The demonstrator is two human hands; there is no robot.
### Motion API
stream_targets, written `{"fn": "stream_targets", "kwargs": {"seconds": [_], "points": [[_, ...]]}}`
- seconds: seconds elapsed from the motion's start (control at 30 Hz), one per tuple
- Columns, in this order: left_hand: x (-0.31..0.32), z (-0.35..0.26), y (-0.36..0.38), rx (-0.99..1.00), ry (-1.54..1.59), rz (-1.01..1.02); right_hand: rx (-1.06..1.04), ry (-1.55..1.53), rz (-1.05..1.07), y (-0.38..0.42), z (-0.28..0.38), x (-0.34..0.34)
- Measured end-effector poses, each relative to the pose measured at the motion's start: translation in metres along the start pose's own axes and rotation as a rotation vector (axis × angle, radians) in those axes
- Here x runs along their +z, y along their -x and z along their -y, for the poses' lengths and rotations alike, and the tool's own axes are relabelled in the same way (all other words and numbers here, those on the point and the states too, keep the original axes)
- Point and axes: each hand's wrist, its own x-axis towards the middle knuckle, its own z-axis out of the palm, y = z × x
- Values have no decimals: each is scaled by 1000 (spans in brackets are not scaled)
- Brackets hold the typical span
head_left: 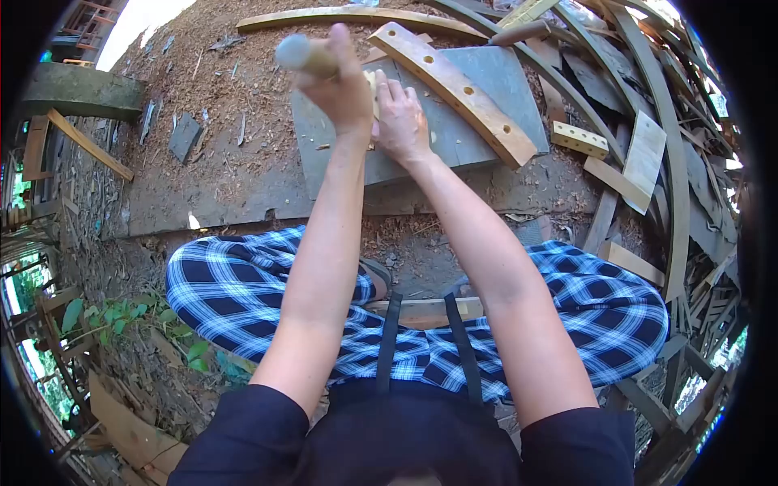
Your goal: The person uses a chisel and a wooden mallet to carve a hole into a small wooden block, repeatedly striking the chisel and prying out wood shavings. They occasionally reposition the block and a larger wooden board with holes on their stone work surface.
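My left hand (339, 93) is closed around a thick round wooden handle (312, 58) with a pale, blunt end. The handle is blurred, and whatever tool it belongs to is hidden. Close beside it, my right hand (401, 117) lies low over the grey board (462, 174), its fingers against a narrow pale piece of wood (374, 87). Much of that piece is covered by my hands. To the right, a long wooden bar (454, 93) with several round holes rests diagonally across the board.
A small wooden block with several holes (579, 139) sits to the right of the board. Curved wooden strips (673, 162) and offcuts pile up at the right. Wood shavings (227, 89) cover the ground at upper left. A curved strip (365, 14) lies along the far side.
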Motion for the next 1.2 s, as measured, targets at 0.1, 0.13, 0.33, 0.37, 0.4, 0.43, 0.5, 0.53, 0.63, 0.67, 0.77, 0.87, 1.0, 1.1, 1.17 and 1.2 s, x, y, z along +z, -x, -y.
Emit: {"fn": "stream_targets", "kwargs": {"seconds": [0.1,0.13,0.33,0.37,0.4,0.43,0.5,0.53,0.63,0.67,0.77,0.87,1.0,1.1,1.17,1.2], "points": [[4,2,-12,77,-118,259,85,-56,-29,-8,7,3],[4,-2,-6,51,-52,144,69,-35,-39,-7,6,2],[-7,-36,52,109,-258,130,8,-39,-36,-2,-8,3],[-10,-33,52,110,-262,124,3,-41,-32,0,-11,5],[-10,-27,47,88,-288,158,15,-79,-19,0,-10,3],[-9,-17,41,65,-314,198,34,-117,-7,0,-8,2],[-3,4,0,43,-241,188,34,-50,-28,-1,-4,1],[5,-4,-20,-135,-108,239,27,-43,-40,1,-5,0],[10,-2,-72,-510,41,191,46,-105,-34,2,1,-1],[10,10,-87,-646,56,119,56,-83,-17,2,2,-2],[4,39,-114,-882,67,-25,60,-56,-15,1,1,-3],[-15,69,-126,-1037,45,-411,47,-60,-28,2,0,-4],[-57,83,-126,-1274,350,-361,52,-59,-13,2,1,-4],[-69,79,-131,-1397,190,40,29,-46,-37,1,0,-3],[-63,74,-133,-1279,139,47,44,-44,-16,-1,1,-4],[-60,68,-135,-1181,145,-35,64,-38,12,1,1,-4]]}}
